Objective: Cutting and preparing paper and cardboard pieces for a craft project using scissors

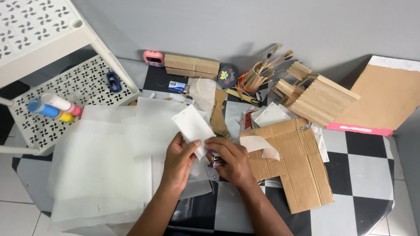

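Note:
My left hand [178,161] and my right hand [229,161] meet at the middle of the table, both pinching the lower end of a small white rectangular piece of paper [191,125] that tilts up and to the left. Under my right hand's fingers sits a small purple and metal tool [214,162], partly hidden, possibly a stapler or clip. Large sheets of translucent white paper [98,166] lie spread beneath and to the left of my hands.
A cut corrugated cardboard piece [302,170] lies right of my hands. Behind it stand a craft-stick structure [315,98], a cup of brushes and sticks [256,76], a cardboard box [192,66] and a pink timer [153,58]. A white perforated shelf [65,94] with paint tubes [54,107] stands left.

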